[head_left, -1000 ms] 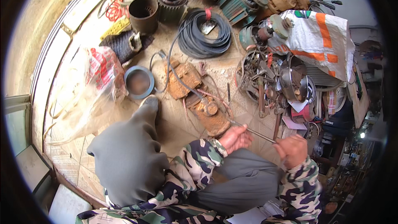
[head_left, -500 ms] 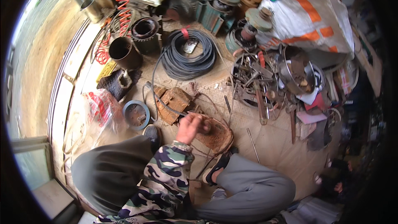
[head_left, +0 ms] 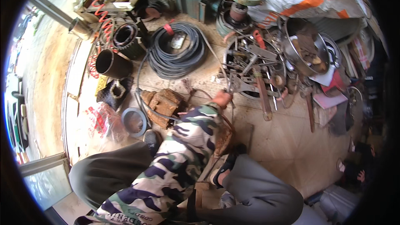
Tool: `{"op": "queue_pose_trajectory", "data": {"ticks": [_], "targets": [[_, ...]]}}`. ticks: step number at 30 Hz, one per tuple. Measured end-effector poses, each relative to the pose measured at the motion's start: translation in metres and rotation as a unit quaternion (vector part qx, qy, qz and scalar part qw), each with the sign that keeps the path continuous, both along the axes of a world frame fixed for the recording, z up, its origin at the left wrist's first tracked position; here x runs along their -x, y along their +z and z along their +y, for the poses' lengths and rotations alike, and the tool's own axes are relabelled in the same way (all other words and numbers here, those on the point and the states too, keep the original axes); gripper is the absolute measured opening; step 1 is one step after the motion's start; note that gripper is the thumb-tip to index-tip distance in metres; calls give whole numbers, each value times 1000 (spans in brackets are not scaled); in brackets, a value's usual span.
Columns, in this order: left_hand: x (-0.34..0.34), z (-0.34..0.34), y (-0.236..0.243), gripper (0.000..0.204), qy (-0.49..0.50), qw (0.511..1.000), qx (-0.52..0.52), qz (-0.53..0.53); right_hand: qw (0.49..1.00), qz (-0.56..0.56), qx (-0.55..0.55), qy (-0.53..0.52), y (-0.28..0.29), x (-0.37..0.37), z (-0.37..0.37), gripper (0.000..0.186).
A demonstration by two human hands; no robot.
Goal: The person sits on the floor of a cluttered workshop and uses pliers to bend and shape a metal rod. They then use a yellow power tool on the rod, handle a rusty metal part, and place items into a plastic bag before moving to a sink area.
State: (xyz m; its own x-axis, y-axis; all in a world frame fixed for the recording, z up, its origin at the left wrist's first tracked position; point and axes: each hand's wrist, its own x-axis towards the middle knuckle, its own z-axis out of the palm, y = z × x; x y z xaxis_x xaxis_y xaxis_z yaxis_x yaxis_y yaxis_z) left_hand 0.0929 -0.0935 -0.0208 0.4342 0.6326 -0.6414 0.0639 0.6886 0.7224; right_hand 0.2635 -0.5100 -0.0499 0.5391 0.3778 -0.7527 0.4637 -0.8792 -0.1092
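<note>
My left hand [head_left: 222, 99], in a camouflage sleeve, reaches forward and right with its fingers curled. It is at the near-left edge of a round basin [head_left: 227, 56] heaped with tools, against a flat silver metal tool [head_left: 241, 86]. What the fingers hold, if anything, is hidden. Left of my forearm lies a rusty, blocky metal part [head_left: 163, 105] with a grey cable running over it. A rusty plate-like piece [head_left: 223, 142] shows partly behind my sleeve, between my feet. My right hand is out of view.
A coil of dark cable [head_left: 177, 64] lies ahead. A dark metal cylinder [head_left: 112, 64], a blue-grey ring [head_left: 134, 122] and a plastic bag [head_left: 104, 123] are left. At right are a steel bowl [head_left: 291, 60] and a hammer [head_left: 309, 108]. Another person's hand [head_left: 361, 176] shows far right.
My left hand has moved from above the rusty pieces forward and right to the tool basin's edge. The view has shifted as well.
</note>
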Motion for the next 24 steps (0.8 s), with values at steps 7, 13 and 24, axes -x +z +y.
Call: {"op": "queue_pose_trajectory", "data": {"ticks": [7, 13, 24], "targets": [[11, -28, 46, 20, 17, 984, 121, -132, 985, 16, -171, 0, 4, -25, -18, 24], [77, -12, 173, 19, 215, 715, 170, -643, 870, 226, -412, -151, 210, -26, 138, 33], [135, -75, 307, 15, 224, 664, 143, -698, 859, 241, -370, 258, 382, 172, 236, 26]]}}
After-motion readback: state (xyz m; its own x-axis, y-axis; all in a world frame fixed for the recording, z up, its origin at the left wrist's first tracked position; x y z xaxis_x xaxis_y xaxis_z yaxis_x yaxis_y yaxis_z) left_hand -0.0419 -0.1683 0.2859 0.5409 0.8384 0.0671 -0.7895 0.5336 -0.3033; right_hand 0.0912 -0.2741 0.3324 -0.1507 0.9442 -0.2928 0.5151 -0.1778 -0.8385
